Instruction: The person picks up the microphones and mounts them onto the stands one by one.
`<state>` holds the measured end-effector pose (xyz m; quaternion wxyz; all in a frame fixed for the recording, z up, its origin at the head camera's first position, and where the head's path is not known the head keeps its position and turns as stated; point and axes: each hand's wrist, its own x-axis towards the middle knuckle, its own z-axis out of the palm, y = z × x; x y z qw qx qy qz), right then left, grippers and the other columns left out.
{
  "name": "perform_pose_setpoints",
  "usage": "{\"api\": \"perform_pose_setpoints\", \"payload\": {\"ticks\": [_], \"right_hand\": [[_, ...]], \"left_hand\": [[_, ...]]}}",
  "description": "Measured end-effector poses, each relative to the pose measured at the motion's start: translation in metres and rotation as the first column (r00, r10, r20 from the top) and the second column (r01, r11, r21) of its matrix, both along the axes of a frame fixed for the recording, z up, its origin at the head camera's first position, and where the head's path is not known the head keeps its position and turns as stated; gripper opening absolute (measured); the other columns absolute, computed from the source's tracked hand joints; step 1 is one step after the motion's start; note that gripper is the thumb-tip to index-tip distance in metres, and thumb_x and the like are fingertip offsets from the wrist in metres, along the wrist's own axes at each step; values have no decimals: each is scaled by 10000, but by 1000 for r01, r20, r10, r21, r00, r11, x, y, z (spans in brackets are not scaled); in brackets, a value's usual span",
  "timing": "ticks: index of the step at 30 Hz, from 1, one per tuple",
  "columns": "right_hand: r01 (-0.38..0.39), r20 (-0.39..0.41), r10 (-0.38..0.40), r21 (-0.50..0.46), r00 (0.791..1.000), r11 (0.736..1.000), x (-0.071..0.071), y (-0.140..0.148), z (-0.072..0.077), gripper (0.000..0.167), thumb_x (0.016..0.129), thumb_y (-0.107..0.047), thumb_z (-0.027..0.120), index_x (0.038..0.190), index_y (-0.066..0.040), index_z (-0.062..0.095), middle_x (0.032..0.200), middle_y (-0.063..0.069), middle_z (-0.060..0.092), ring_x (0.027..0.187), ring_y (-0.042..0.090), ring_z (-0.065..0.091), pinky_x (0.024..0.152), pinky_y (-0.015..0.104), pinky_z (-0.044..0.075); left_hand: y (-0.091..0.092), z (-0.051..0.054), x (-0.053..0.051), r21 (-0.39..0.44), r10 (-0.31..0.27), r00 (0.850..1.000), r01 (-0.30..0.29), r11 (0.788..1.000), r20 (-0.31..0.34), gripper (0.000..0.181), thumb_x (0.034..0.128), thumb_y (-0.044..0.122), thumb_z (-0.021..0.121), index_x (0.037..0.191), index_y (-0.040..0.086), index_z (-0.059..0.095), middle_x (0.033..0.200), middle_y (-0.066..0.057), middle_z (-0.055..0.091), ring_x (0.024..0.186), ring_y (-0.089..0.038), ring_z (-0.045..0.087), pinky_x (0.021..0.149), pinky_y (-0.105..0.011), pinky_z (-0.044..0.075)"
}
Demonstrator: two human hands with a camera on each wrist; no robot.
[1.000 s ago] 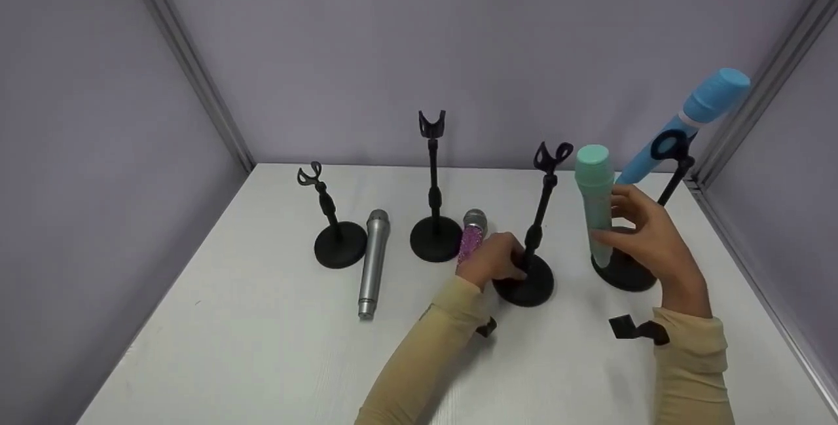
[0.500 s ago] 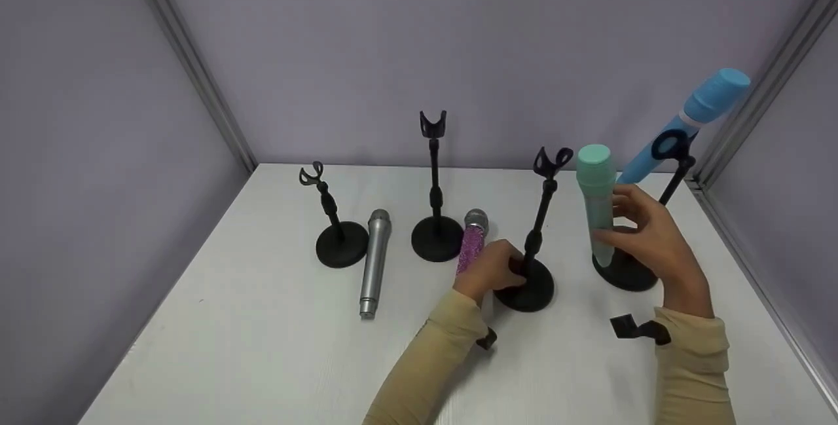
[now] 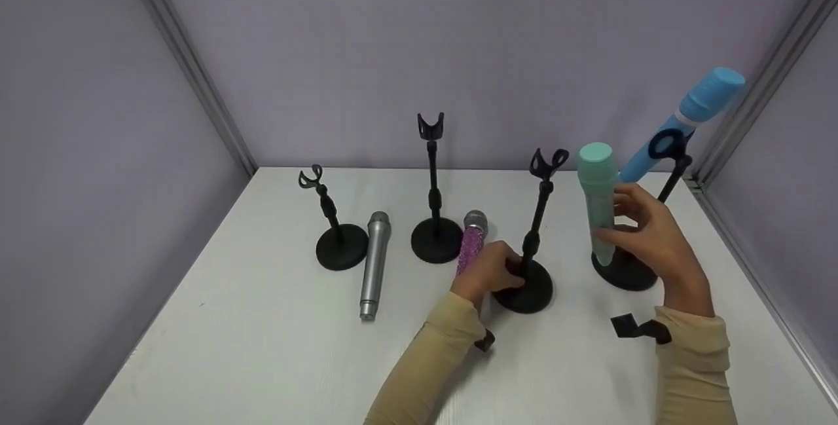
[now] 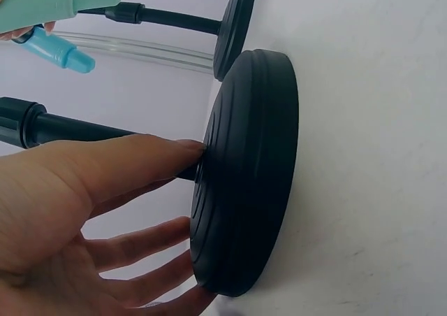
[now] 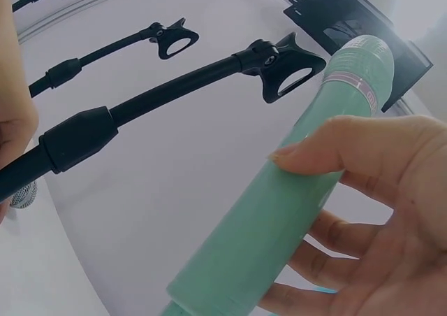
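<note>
My left hand (image 3: pixel 488 271) holds a black microphone stand (image 3: pixel 538 219) low down, where the pole meets the round base. In the left wrist view the thumb lies along the base top, and the other fingers reach around the far side of the pole to the base edge (image 4: pixel 276 162). A mint-green microphone (image 3: pixel 598 205) stands nearly upright in my right hand (image 3: pixel 648 235), head up, pinched between thumb and fingers. In the right wrist view the held stand's clip (image 5: pixel 290 68) appears near the microphone's head, with nothing in it.
At right, a blue microphone (image 3: pixel 710 97) sits tilted in another stand (image 3: pixel 625 274). A pink glitter microphone (image 3: pixel 470 248) lies beside my left hand, partly hidden. Further left are a tall stand (image 3: pixel 435 241), a silver microphone (image 3: pixel 374 268) and a short stand (image 3: pixel 340 248).
My left hand and the stand it holds have shifted slightly toward me. The right hand keeps the mint-green microphone in almost the same place.
</note>
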<state>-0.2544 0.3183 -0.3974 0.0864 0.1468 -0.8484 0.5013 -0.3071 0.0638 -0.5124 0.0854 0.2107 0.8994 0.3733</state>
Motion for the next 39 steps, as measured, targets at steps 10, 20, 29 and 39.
{"api": "perform_pose_setpoints", "payload": {"ticks": [10,20,29,39], "right_hand": [[46,-30,-49,-81,998,996,-1,-5,4,601,911,-53,768,1456,-138,528,1253,-138,650,1155,80,603,915,185,492],[72,-86,-99,-273,991,959,1,-6,1,636,888,4,773,1468,-112,539,1222,-94,677,1113,60,661,937,136,506],[105,-95,-130,-233,987,967,0,-14,2,646,907,-44,772,1493,-145,521,1248,-153,681,1146,28,660,944,120,505],[55,-118,-98,-327,988,943,-4,-26,6,611,934,-40,736,1496,-126,514,1292,-28,701,1205,93,660,979,165,508]], "left_hand": [[-1,5,-3,3,23,999,-23,1000,28,246,794,47,866,1035,56,812,958,-33,784,829,-55,600,795,-188,543],[1,1,0,-15,17,1000,-17,1000,6,311,807,68,857,1111,46,792,1058,-56,780,938,-79,643,860,-198,546],[0,-2,0,-7,22,1000,-22,1000,11,326,804,82,868,1112,27,776,1071,-69,759,936,-91,636,866,-211,543],[-2,-4,-1,-6,29,999,-29,1000,24,279,801,74,865,1068,45,790,1028,-46,762,880,-63,598,831,-200,533]]}}
